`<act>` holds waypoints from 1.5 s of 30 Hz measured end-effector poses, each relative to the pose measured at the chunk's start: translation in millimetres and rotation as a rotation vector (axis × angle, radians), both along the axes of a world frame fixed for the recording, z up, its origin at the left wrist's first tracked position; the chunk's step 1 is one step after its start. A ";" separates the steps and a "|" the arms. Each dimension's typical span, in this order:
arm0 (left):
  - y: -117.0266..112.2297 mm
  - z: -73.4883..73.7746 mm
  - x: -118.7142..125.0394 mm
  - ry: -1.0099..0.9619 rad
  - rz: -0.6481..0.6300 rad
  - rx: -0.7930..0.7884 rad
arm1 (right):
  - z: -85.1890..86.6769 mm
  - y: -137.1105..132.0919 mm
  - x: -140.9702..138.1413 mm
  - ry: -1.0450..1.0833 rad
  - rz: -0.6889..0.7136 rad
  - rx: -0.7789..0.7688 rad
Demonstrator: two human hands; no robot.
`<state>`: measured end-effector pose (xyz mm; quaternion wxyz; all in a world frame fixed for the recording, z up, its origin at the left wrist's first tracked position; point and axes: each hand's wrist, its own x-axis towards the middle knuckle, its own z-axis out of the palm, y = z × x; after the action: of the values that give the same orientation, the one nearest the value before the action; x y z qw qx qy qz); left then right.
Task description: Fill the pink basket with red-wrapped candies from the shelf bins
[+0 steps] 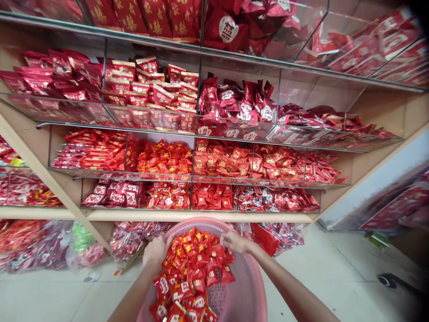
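A round pink plastic basket (246, 290) sits low in front of me, heaped with small red snack packets (192, 268). My left hand (156, 251) is curled at the left side of the heap, its fingers closed against the packets. My right hand (235, 242) grips the far right of the pile near the basket's rim, fingers bent around packets. Both forearms reach in from the bottom of the view.
Clear-fronted shelf bins (201, 179) filled with red packets rise in several tiers ahead. Plastic bags of sweets (43, 248) lie on the floor under the lowest wooden shelf (187, 216). Pale tiled floor (335, 273) opens to the right.
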<state>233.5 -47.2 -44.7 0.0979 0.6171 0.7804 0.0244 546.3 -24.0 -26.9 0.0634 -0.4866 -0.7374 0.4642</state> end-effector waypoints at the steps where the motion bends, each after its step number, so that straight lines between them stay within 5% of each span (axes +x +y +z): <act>1: 0.1 0.1 0.1 0.002 -0.002 0.003 | -2.4 0.8 0.7 -0.004 0.001 -0.063; 7: 1.1 -1.5 -0.5 -0.001 -0.002 -0.003 | -0.4 7.1 -9.2 -0.067 0.030 -0.306; 14: -0.5 0.7 -0.3 0.015 -0.013 -0.002 | -1.2 22.0 -22.5 -0.195 -0.005 -0.278; 25: 0.4 -4.5 -1.0 0.029 -0.017 0.030 | -0.9 25.3 -26.7 -0.337 -0.168 -0.002; 37: 1.3 -9.4 -2.7 0.016 -0.015 0.048 | 48.6 66.8 -24.2 -0.222 -0.450 0.551; 45: 0.2 -4.9 -1.8 0.001 -0.014 0.028 | 64.1 65.0 -30.0 -0.519 -0.136 0.788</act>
<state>231.7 -47.0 -49.6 0.0890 0.6239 0.7757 0.0345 516.2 40.9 37.2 0.0870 -0.5726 -0.8152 0.0070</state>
